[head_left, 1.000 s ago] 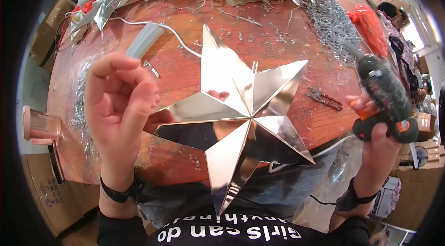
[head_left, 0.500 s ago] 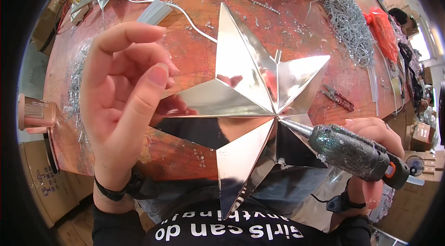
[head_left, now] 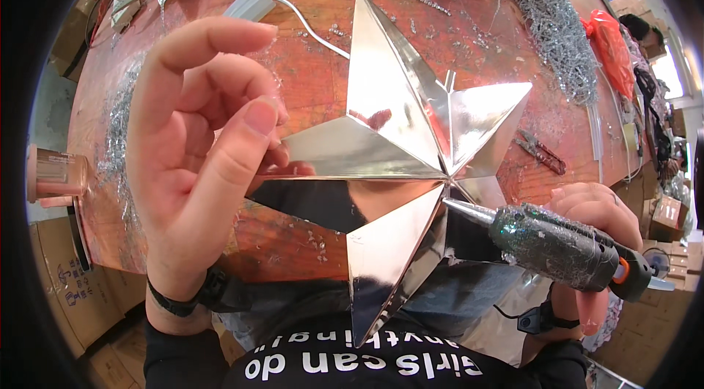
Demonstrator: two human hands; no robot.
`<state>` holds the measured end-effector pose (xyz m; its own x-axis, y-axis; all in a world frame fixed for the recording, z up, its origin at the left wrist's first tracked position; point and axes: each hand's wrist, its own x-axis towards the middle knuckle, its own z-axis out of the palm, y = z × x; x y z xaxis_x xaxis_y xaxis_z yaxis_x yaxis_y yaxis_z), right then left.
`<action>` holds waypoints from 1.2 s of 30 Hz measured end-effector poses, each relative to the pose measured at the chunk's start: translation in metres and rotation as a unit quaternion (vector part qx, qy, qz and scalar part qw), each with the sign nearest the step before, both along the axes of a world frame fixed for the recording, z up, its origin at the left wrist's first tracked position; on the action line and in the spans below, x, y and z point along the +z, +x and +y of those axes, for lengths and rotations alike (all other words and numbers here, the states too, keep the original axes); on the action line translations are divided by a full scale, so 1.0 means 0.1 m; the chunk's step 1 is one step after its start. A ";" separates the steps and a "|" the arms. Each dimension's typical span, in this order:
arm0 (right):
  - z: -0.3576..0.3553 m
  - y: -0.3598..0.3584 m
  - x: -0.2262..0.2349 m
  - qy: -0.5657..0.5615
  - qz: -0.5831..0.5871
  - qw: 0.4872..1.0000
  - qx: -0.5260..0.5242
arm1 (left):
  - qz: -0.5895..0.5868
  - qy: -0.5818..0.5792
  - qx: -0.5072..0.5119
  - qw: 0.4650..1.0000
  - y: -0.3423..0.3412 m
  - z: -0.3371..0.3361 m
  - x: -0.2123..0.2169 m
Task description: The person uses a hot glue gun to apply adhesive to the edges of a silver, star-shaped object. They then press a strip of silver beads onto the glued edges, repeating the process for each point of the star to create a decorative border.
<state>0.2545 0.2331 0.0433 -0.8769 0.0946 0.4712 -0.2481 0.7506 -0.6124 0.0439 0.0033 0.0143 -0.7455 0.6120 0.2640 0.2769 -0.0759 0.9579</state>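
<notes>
A shiny silver five-pointed star (head_left: 396,125) lies in front of me, its raised ridges meeting at the centre. My right hand (head_left: 598,209) is closed around a dark, glue-smeared glue gun (head_left: 554,246). The gun's metal nozzle points at the star's middle, just below where the ridges meet; I cannot tell whether it touches. Over the star's left point hovers my left hand (head_left: 209,132), fingers loosely curled and the index finger apart from the thumb. Nothing shows between its fingers. The lower fingertips overlap the point in this view, and contact there is unclear.
Red-handled snips (head_left: 540,152) lie right of the star on the red worktable (head_left: 293,242). A heap of silver tinsel (head_left: 561,52) and a red plastic bag (head_left: 610,55) sit at the far right. Clear glue sticks (head_left: 249,5) lie beyond my left hand, near a white cord (head_left: 301,19).
The star has shifted slightly right, its top point farther away. My left hand has moved a little right, with thumb and fingers closer together. The glue gun's nozzle sits slightly lower against the centre.
</notes>
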 end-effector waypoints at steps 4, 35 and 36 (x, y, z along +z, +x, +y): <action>-0.07 -0.03 0.03 0.046 -0.004 0.998 -0.046 | -0.007 -0.007 0.002 1.000 0.03 0.04 0.04; -0.30 0.09 0.14 0.130 -0.037 0.989 0.052 | 0.029 0.002 -0.048 0.998 -0.01 -0.02 -0.01; -0.31 0.10 0.16 0.134 -0.045 0.988 0.058 | 0.031 0.003 -0.054 0.998 -0.01 -0.01 -0.01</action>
<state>0.2641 0.2022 0.0596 -0.9143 -0.1267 0.3848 -0.2954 0.8585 -0.4192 0.0426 0.0020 0.0134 -0.6578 0.6853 0.3124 0.3262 -0.1145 0.9383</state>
